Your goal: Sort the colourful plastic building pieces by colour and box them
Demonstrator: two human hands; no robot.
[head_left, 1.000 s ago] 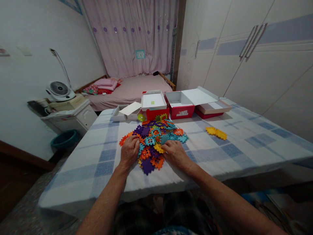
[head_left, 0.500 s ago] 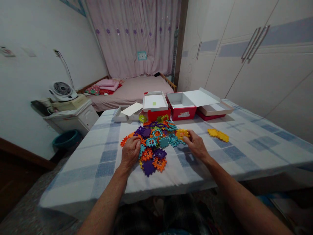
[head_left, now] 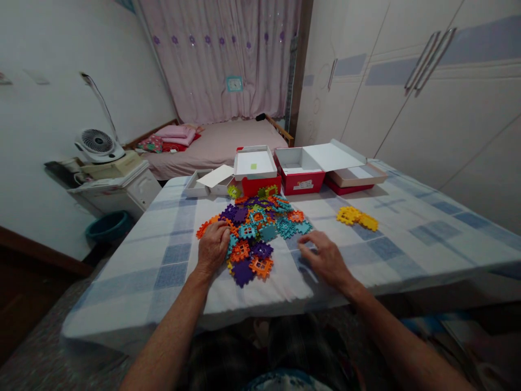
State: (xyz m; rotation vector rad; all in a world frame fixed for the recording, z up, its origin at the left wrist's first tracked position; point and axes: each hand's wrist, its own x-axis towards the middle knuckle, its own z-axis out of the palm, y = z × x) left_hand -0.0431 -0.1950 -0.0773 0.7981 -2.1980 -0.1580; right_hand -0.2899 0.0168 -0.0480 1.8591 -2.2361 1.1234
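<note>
A heap of toothed plastic building tiles in orange, purple, teal and green (head_left: 267, 233) lies on the table. At its left edge rests my left hand (head_left: 214, 247), fingers curled in; whatever may be under or between them is hidden. To the right of the heap my right hand (head_left: 325, 259) hovers low over the cloth, thumb and fingers apart, holding nothing. Beyond it lies a small group of yellow tiles (head_left: 358, 218), apart from the heap. A purple tile (head_left: 243, 272) and an orange window tile (head_left: 261, 266) are at the heap's near end.
Behind the heap stand a red box with a white tray on it (head_left: 260, 185), an open red box (head_left: 303, 183) and flat grey trays (head_left: 197, 187). A low open box (head_left: 356, 182) sits at the back right. A checked cloth (head_left: 175, 263) covers the table.
The yellow tile that my right hand held now lies with the other yellow tiles at right. That hand is back near the heap, fingers apart. My left hand stays at the heap.
</note>
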